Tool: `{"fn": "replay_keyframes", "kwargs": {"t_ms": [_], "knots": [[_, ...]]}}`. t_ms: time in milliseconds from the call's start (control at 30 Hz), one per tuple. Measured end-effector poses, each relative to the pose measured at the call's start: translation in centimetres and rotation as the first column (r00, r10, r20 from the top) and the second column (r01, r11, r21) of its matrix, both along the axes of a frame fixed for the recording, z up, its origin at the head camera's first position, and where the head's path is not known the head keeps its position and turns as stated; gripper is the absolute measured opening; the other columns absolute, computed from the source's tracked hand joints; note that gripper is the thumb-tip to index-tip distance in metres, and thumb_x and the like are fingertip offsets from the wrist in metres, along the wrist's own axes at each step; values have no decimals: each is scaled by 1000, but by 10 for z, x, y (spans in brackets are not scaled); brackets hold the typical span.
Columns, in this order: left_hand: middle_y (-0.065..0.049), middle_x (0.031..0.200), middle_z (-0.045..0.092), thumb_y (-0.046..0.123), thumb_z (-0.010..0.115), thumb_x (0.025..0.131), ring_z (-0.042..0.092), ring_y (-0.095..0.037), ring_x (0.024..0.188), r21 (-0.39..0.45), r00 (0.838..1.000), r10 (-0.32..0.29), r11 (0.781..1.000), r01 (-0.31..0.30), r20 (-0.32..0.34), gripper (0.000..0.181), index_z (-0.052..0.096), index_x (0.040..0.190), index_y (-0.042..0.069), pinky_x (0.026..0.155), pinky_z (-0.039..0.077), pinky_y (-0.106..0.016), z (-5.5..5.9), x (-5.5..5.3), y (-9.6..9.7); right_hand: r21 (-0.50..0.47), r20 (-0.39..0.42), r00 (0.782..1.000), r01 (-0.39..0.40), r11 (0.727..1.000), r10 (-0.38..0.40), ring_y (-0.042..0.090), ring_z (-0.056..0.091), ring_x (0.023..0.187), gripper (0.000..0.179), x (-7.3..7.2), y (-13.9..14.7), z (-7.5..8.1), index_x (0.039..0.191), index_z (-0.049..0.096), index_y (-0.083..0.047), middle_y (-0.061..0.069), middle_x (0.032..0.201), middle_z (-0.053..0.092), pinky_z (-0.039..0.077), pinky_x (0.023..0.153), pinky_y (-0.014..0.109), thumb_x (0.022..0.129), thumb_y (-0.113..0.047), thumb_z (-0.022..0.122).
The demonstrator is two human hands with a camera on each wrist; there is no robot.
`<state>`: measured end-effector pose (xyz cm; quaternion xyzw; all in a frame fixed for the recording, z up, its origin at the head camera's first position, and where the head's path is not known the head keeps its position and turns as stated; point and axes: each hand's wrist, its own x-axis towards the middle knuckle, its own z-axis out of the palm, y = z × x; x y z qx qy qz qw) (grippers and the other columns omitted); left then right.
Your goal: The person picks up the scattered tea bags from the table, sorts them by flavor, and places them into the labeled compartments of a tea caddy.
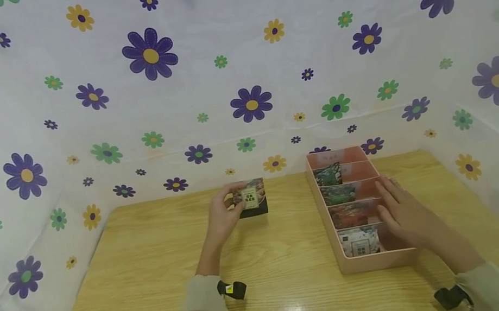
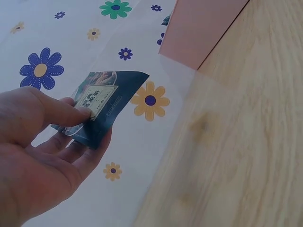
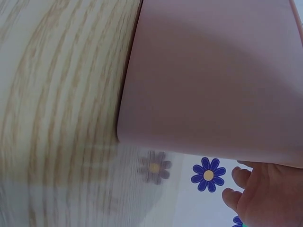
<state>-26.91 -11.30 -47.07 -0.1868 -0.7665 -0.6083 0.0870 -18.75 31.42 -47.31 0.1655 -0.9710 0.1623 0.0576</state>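
Observation:
In the head view my left hand (image 1: 225,213) pinches a small dark sachet (image 1: 255,204) with a pale label, thumb in front and fingers behind. The left wrist view shows the same sachet (image 2: 102,104), dark blue-green and tilted, held above the table. My right hand (image 1: 408,214) rests on the right wall of a pink divided box (image 1: 378,261), its fingers fairly straight over the rim. Sachets stand in several compartments: a white-grey one (image 1: 360,242) in front, then a reddish one (image 1: 350,215), a green one (image 1: 339,194) and a dark teal one (image 1: 328,175).
A wooden table (image 1: 150,271) carries the box on its right half. White cloth (image 1: 208,85) with printed flowers rises behind the table and along both sides. Black bands (image 1: 233,290) sit at both wrists. In the right wrist view the box wall (image 3: 208,85) fills much of the picture.

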Motion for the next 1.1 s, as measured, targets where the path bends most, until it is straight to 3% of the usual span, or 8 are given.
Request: {"fn": "replay_keyframes", "kwargs": {"t_ms": [233, 533, 800, 1000, 1100], "knots": [[-15, 137, 59, -16, 65, 92, 61, -33, 119, 18, 999, -4, 1000, 5, -35, 41, 66, 129, 2, 82, 56, -35, 8, -9, 15, -1, -3, 1000, -2, 1000, 2, 53, 11, 151, 64, 0, 1, 0, 158, 18, 12, 32, 165, 11, 24, 114, 70, 110, -26, 38], [-15, 125, 61, -12, 67, 93, 69, -32, 94, 18, 996, -41, 999, 42, -85, 37, 67, 127, 2, 72, 56, -27, 18, -30, 36, -10, 5, 1000, 0, 1000, 0, 52, 9, 151, 64, 1, -2, 1, 158, 18, 12, 32, 165, 11, 23, 114, 70, 110, -25, 38], [-23, 127, 61, -16, 69, 89, 69, -41, 101, 64, 991, -52, 996, 60, -126, 40, 65, 127, -3, 82, 60, -49, 20, -44, 58, -18, 14, 1000, 5, 1000, -5, 50, 8, 152, 64, 0, -2, 2, 159, 17, 11, 31, 166, 9, 22, 115, 69, 111, -26, 38], [-16, 126, 64, -13, 70, 90, 71, -31, 99, 61, 992, -29, 997, 36, -122, 40, 66, 126, 1, 79, 61, -33, 23, -52, 76, -16, 11, 1000, -2, 1000, 2, 51, 8, 152, 64, 1, -1, 1, 158, 18, 12, 32, 166, 9, 21, 117, 67, 110, -25, 39], [-15, 128, 63, -18, 66, 90, 70, -30, 104, 62, 994, -23, 998, 30, -109, 43, 66, 127, 3, 82, 60, -31, 23, -53, 80, -16, -7, 1000, -12, 1000, 12, 52, 10, 151, 64, 1, -1, 1, 157, 19, 13, 32, 165, 11, 21, 117, 66, 110, -24, 40]]}}
